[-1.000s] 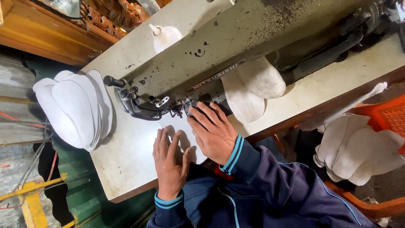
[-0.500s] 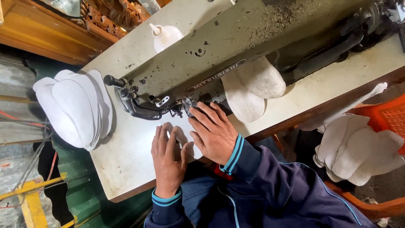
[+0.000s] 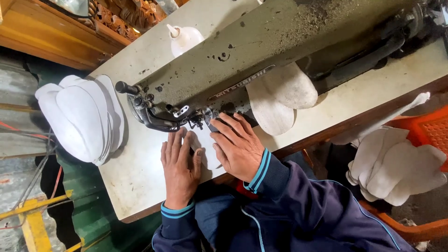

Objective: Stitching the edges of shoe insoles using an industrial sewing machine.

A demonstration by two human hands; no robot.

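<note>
Left hand [image 3: 179, 167] flatter on white piece [image 3: 205, 147]

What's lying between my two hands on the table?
In the head view, a white fabric piece lies flat between the left hand and right hand, running up under the sewing machine's needle.

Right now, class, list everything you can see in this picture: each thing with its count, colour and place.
sewing machine: one, grey-green, across the table
table: one, off-white top
white piece: one, under both hands at the needle
finished pieces: two, white, behind the machine arm
stack of pieces: one, white, at the table's left end
squeeze bottle: one, white, far edge
orange crate: one, at right, beside a pile of white pieces
left hand: flat on the piece
right hand: pressing the piece
</note>
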